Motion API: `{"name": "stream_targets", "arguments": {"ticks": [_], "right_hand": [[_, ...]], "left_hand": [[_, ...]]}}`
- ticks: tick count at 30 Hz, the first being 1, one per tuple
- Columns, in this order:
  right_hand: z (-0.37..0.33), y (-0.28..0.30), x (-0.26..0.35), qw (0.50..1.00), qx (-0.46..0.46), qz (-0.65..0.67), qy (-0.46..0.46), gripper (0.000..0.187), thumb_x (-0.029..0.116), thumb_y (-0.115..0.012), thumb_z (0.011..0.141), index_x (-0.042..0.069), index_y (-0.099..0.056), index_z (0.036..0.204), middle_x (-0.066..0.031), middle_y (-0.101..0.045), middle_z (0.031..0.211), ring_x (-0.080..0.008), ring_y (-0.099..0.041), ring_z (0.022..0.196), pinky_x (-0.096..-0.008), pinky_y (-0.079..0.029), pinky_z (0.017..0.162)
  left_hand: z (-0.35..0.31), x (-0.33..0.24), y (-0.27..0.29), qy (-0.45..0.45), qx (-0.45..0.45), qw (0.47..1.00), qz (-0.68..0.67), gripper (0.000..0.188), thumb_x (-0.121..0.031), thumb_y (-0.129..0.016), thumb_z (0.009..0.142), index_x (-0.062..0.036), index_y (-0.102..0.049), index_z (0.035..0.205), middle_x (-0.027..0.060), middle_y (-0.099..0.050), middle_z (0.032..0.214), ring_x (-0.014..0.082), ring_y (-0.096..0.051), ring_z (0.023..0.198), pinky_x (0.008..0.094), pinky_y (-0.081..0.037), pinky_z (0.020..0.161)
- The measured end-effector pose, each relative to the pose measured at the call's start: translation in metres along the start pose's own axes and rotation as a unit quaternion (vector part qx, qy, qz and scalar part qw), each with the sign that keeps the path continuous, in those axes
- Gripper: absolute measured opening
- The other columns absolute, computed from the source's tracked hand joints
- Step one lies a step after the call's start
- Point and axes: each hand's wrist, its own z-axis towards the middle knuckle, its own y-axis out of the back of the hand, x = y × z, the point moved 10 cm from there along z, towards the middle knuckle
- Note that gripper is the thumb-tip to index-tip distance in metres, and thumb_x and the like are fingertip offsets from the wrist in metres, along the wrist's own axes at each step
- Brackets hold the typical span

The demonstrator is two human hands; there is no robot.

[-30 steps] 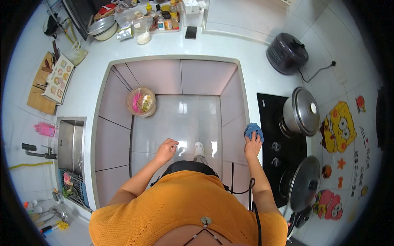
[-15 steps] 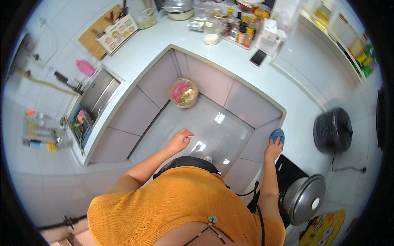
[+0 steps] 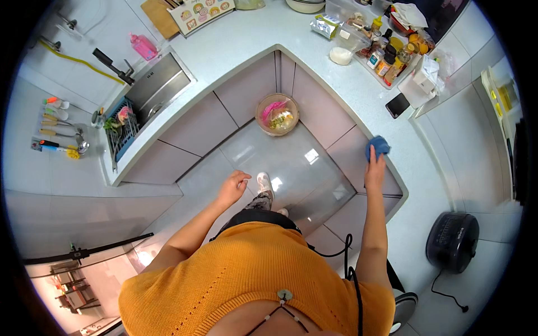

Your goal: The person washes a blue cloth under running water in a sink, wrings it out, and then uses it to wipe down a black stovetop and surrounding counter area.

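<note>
In my right hand (image 3: 376, 171) is a blue cloth (image 3: 378, 147), bunched under the fingers. The cloth lies at the inner edge of the white countertop (image 3: 404, 150), on the right side. My left hand (image 3: 231, 189) hangs over the floor in front of my body, its fingers loosely bent and a little apart. Nothing shows in it, and it touches no surface.
Below the counter corner stands a round bin (image 3: 278, 130) with scraps. A steel sink (image 3: 162, 89) with a dish rack (image 3: 124, 131) is at left. A black phone (image 3: 397, 106), seasoning bottles (image 3: 385, 63), a rice cooker (image 3: 453, 242) and a lidded pot (image 3: 404, 309) stand along the right.
My view has shifted toward the right as I step, with a white shoe now showing. My right hand has moved the blue cloth farther along the counter edge, away from the pot.
</note>
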Motion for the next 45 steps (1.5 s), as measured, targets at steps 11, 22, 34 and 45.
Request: {"name": "stream_targets", "arguments": {"ticks": [11, 22, 34, 45], "right_hand": [[0.112, -0.03, 0.07, 0.968, 0.016, -0.113, 0.222, 0.045, 0.003, -0.049, 0.077, 0.018, -0.055, 0.119, -0.0144, -0.047, 0.12, -0.0329, -0.049, 0.104, -0.0384, -0.045, 0.085], [0.218, -0.191, 0.092, 0.937, 0.148, -0.145, 0.281, 0.04, 0.01, -0.046, 0.082, 0.015, -0.051, 0.121, -0.0151, -0.045, 0.126, -0.0342, -0.029, 0.127, -0.0437, -0.028, 0.103], [0.424, -0.264, 0.336, 0.894, 0.191, 0.213, 0.344, 0.058, -0.007, -0.042, 0.078, 0.013, -0.038, 0.132, -0.0271, -0.033, 0.131, -0.0409, -0.038, 0.118, -0.0412, -0.035, 0.096], [0.262, -0.286, 0.5, 0.698, 0.28, 0.203, 0.627, 0.06, -0.008, -0.046, 0.074, 0.015, -0.043, 0.129, -0.0257, -0.041, 0.127, -0.038, -0.035, 0.122, -0.0435, -0.029, 0.101]], "left_hand": [[0.13, -0.013, 0.006, -0.024, -0.009, 0.998, -0.051, 0.018, -0.007, -0.053, 0.078, -0.0049, -0.062, 0.094, 0.0128, -0.057, 0.093, 0.0286, -0.057, 0.08, 0.0342, -0.047, 0.07], [0.266, 0.012, 0.052, -0.009, -0.087, 0.995, -0.054, 0.022, -0.001, -0.053, 0.076, -0.0041, -0.061, 0.096, 0.0126, -0.057, 0.092, 0.0269, -0.057, 0.08, 0.0333, -0.047, 0.07], [0.311, 0.036, 0.124, 0.136, -0.255, 0.957, 0.031, 0.02, -0.008, -0.055, 0.08, -0.008, -0.06, 0.099, 0.0123, -0.057, 0.095, 0.0299, -0.056, 0.086, 0.0351, -0.047, 0.072], [0.18, 0.094, 0.152, 0.288, -0.37, 0.883, -0.003, 0.022, -0.002, -0.054, 0.078, -0.0038, -0.06, 0.099, 0.0129, -0.057, 0.095, 0.0278, -0.056, 0.08, 0.0327, -0.047, 0.07]]}}
